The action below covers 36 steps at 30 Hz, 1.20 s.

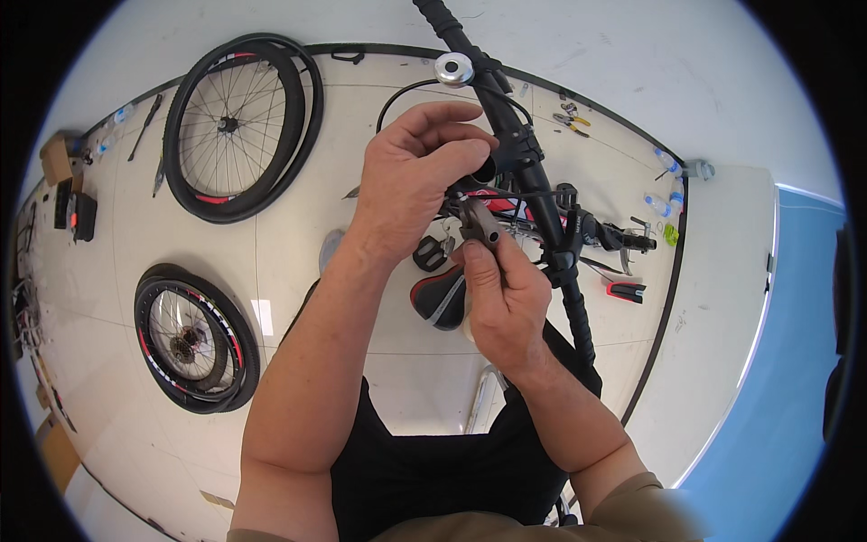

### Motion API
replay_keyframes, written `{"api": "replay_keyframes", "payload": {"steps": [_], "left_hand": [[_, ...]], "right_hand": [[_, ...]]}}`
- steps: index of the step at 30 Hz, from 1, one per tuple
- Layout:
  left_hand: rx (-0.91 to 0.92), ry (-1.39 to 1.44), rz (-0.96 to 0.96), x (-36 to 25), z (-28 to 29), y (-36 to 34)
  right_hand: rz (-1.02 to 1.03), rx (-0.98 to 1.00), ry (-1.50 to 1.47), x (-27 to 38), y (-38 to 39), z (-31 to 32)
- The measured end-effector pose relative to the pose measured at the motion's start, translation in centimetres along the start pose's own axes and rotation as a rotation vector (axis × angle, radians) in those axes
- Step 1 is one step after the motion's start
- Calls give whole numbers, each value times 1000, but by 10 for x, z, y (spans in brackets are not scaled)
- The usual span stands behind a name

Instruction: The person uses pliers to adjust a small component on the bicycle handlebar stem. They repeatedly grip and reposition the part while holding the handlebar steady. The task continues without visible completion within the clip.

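Note:
A black bicycle handlebar [535, 194] slants in front of me, with a silver bell [453, 70] near its upper part. My left hand [405, 176] is closed at the short black stem [488, 170], thumb and bent fingers against it. Below it, my right hand [508, 303] pinches a dark grey metal piece [480, 222] with a round hole in its end; its exact kind is unclear. Cables and the red and white bike frame [506, 204] show behind the hands. Under them are a black and red saddle [439, 296] and a black pedal [431, 254].
Spoked wheels with tyres, one upper [293, 135] and one lower [251, 357], lie at the left. Pliers [572, 120] rest on the floor near the far wall. Plastic bottles [659, 206] stand at right, near a red and black piece [625, 291]. Boxes [60, 161] sit far left.

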<state>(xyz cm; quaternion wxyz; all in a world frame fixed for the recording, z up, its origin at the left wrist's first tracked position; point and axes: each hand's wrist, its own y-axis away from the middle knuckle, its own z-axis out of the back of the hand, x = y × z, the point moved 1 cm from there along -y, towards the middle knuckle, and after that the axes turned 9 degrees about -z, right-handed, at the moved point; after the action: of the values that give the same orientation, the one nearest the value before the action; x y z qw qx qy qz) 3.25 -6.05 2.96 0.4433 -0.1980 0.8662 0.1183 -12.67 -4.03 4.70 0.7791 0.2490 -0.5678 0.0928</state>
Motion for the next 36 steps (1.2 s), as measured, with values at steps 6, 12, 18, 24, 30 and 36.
{"api": "replay_keyframes", "payload": {"steps": [6,12,18,24,30,36], "left_hand": [[-28,10,7,-2,-2,0],[-36,27,9,-2,-2,0],[-13,-1,-4,0,-1,-1],[1,-10,4,1,1,-1],[-4,-10,2,0,1,-1],[-5,-5,-1,1,1,0]], "right_hand": [[102,-21,65,-4,-4,0],[115,-10,68,-1,-2,-1],[117,-43,62,0,-4,-4],[119,-50,64,2,-3,-3],[65,-47,70,7,-2,-3],[128,-38,93,-10,-8,-2]]}}
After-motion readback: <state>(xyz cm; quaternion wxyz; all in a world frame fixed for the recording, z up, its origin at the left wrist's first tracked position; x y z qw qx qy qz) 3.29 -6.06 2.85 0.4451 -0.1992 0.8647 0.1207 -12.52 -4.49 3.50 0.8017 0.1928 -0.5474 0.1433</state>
